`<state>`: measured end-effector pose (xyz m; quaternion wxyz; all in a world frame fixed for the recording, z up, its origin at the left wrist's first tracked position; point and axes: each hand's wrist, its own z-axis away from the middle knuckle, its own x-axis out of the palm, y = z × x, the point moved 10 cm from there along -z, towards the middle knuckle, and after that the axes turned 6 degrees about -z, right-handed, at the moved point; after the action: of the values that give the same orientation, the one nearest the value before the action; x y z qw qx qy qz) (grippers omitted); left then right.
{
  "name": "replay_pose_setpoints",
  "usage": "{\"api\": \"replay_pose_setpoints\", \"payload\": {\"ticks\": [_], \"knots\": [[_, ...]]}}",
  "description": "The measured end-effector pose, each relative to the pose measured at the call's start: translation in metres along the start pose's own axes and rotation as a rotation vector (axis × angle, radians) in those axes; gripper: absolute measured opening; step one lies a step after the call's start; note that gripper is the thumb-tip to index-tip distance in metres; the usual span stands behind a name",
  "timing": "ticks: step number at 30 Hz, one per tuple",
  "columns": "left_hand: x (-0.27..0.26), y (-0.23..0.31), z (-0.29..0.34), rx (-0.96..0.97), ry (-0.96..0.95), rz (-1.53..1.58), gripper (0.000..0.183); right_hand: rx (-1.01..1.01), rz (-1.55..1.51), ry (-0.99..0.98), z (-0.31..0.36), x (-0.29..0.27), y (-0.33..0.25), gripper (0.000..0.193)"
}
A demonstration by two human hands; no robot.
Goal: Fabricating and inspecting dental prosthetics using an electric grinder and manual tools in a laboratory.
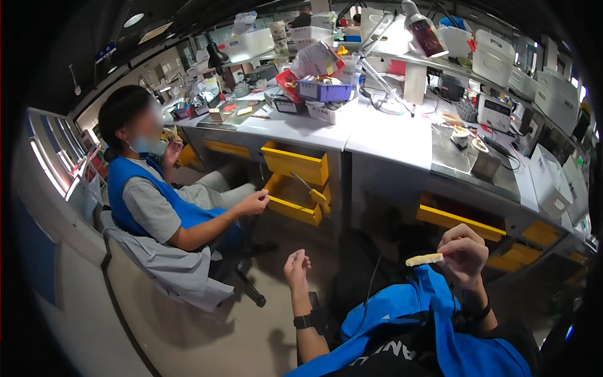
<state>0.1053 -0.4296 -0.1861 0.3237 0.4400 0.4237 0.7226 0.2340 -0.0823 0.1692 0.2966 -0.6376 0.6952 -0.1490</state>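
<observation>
My right hand [465,256] is raised over my lap, its thumb and fingers pinching one end of a flat, pale yellow strip [424,259]. The strip points to the left, and its lower edge looks uneven, a bit like a piece of biscuit or bread. My left hand [298,270] is held up apart from it, fingers curled and pressed together, with nothing showing in them. A dark band sits on each wrist. Below the strip lies the blue cloth [392,308] of my vest.
Ahead runs a long workbench [377,129] with open yellow drawers [461,217] under it. Stacked bins [323,91], a lamp [424,28] and a small white device [495,113] stand on or above it. A seated co-worker [169,201] in a blue vest is at the left.
</observation>
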Motion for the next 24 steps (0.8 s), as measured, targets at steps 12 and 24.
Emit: {"api": "replay_pose_setpoints", "payload": {"ticks": [12, 24], "knots": [[0.024, -0.032, -0.030, -0.106, -0.226, -0.360, 0.019, 0.031, 0.073, 0.093, 0.038, -0.014, 0.008, 0.019], [0.013, -0.009, -0.034, -0.030, -0.081, -0.164, 0.015, 0.224, -0.001, 0.049, 0.060, 0.008, 0.047, 0.014]]}}
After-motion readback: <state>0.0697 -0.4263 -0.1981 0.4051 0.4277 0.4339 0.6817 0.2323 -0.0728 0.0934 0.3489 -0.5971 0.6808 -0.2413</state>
